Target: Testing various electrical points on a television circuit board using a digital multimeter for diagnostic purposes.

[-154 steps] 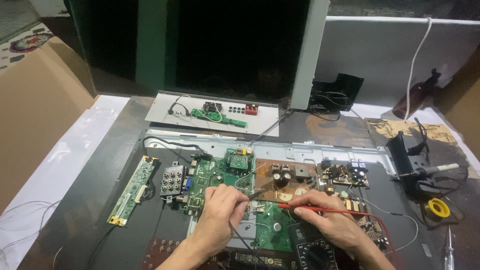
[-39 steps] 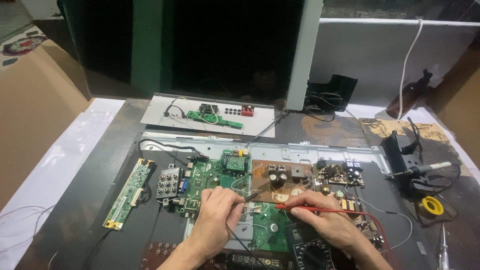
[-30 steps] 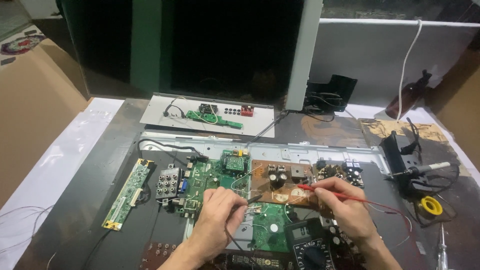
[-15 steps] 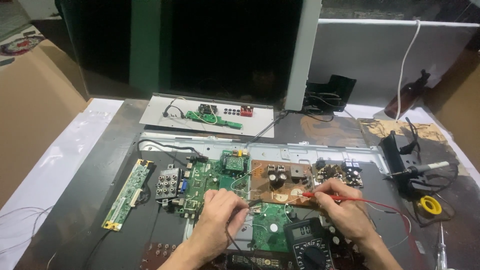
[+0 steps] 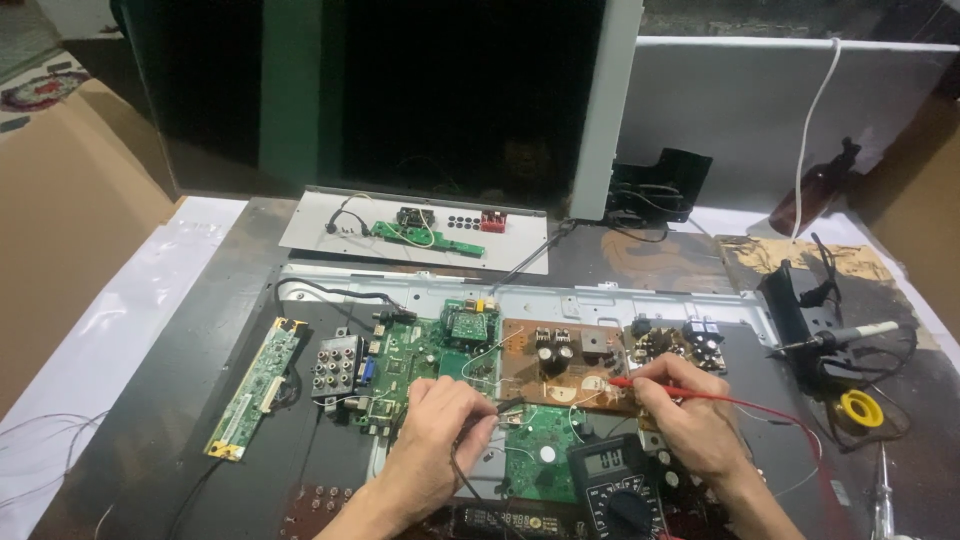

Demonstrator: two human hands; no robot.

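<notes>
A dark bench point(image 5: 180, 400) is seen from above, with a large dark panel point(image 5: 450, 90) standing upright at its far edge. A metal chassis point(image 5: 600, 297) lies flat on the bench, and several circuit boards are mounted on it: a green main board point(image 5: 420, 350) at the left of centre, a brown power board point(image 5: 560, 360) to its right, and a smaller green board point(image 5: 540, 460) nearer the person. A narrow green strip board point(image 5: 255, 385) lies apart at the left of the chassis.

A black multimeter point(image 5: 615, 490) rests at the near edge, between the two hands.

The left hand point(image 5: 430, 440) is held over the boards with its fingers closed narrowly on a black probe point(image 5: 500, 408), the tip of which points towards the brown power board. The right hand point(image 5: 690, 420) is held with its fingers closed on a red probe point(image 5: 650, 386), the tip of which is touching the brown power board. A red lead point(image 5: 760, 405) trails off to the right from this probe.

At the right of the bench, a soldering iron point(image 5: 840, 337) rests in a black stand point(image 5: 795, 320), just beside a yellow solder reel point(image 5: 862, 409).
</notes>
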